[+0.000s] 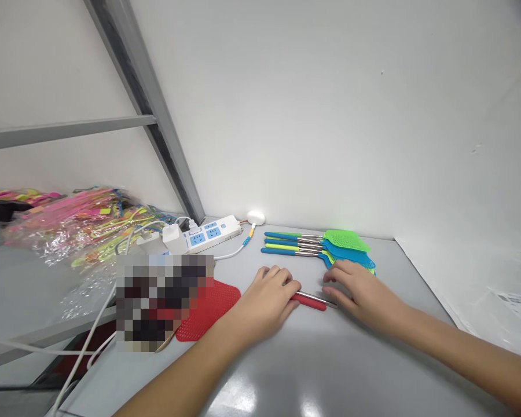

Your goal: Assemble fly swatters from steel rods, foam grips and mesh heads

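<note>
My left hand rests on the table with its fingers curled over the red handle of a fly swatter and a silver metal rod lying beside that handle. Left of this hand lies a red perforated swatter head; the hand and forearm hide how it joins the handle and rod. Just beyond the rod's right end, my right hand hovers with thumb and fingers apart, holding nothing. Behind it is a stack of fly swatters with blue and yellow-green handles, metal shafts, and green and blue heads.
A white power strip with plugged-in chargers stands at the back left, near a small white round device. Plastic-wrapped colourful bundles lie further left, past a metal frame. A blurred patch covers the table's left edge. White sheeting lies right.
</note>
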Demonstrator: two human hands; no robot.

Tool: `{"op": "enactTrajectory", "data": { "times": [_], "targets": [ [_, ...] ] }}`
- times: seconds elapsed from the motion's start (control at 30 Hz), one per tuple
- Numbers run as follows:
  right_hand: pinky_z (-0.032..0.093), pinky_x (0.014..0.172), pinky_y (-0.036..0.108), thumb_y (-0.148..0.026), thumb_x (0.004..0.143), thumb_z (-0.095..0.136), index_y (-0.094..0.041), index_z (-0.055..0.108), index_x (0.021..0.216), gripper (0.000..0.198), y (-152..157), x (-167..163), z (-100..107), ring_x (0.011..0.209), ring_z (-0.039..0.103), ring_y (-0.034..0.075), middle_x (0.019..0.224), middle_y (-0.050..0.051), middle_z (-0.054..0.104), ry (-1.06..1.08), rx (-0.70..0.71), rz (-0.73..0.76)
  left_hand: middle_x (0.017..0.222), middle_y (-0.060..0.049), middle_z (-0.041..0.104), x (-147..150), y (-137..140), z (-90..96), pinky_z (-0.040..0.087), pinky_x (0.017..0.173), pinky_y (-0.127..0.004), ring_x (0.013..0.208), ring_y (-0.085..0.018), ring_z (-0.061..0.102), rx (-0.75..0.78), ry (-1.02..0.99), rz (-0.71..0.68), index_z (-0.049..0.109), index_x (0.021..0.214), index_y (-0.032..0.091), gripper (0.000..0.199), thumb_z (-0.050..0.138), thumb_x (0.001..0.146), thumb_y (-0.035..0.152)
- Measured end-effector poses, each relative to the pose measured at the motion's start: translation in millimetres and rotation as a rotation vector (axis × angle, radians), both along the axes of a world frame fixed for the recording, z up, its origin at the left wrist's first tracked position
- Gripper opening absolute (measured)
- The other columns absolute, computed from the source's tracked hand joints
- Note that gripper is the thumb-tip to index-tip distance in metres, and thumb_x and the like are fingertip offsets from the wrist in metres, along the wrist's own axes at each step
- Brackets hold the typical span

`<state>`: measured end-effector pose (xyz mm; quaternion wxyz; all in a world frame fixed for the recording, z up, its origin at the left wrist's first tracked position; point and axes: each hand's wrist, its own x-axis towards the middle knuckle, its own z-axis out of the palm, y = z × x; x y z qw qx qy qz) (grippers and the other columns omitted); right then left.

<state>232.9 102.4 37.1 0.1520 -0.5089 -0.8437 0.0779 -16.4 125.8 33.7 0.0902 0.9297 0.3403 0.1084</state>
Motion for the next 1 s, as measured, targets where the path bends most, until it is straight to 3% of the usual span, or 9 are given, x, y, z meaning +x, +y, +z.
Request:
{"op": "enactTrajectory", "data": {
  "times": [0.17, 0.47, 1.0],
  "targets": [
    [0.047, 0.074, 0.039, -0.033, 0.099, 0.041, -0.022, 0.065, 0.093, 0.027, 45, 4, 14, 0.085, 0.058, 0.025, 0.092, 0.01, 0.063, -0.052, 0.106, -0.023, 0.107, -0.006, 0.057, 1, -3, 0.9, 0.039, 0.092, -0.041, 0.1, -0.024, 0.049, -0.019, -0.021, 0.01, 0.061, 0.109, 0.023, 0.021, 0.053, 0.095, 0.037],
    [0.049, 0.083, 0.038, -0.042, 0.095, 0.046, -0.021, 0.069, 0.099, 0.032, 125, -4, 11, 0.092, 0.061, 0.023, 0.102, 0.009, 0.061, -0.017, -0.029, 0.035, 0.103, -0.005, 0.058, 6, 0, -8.8, 0.038, 0.093, -0.039, 0.099, -0.022, 0.05, 0.061, 0.003, -0.027, 0.063, 0.101, 0.021, 0.023, 0.047, 0.099, 0.038],
    [0.046, 0.085, 0.042, -0.051, 0.089, 0.052, -0.022, 0.066, 0.085, 0.033, 137, -9, -9, 0.097, 0.058, 0.028, 0.102, 0.01, 0.061, 0.008, -0.112, 0.042, 0.104, -0.006, 0.06, 8, 3, -25.2, 0.038, 0.085, -0.039, 0.101, -0.025, 0.052, 0.156, 0.016, 0.017, 0.061, 0.102, 0.02, 0.025, 0.048, 0.098, 0.04]
  ]
}}
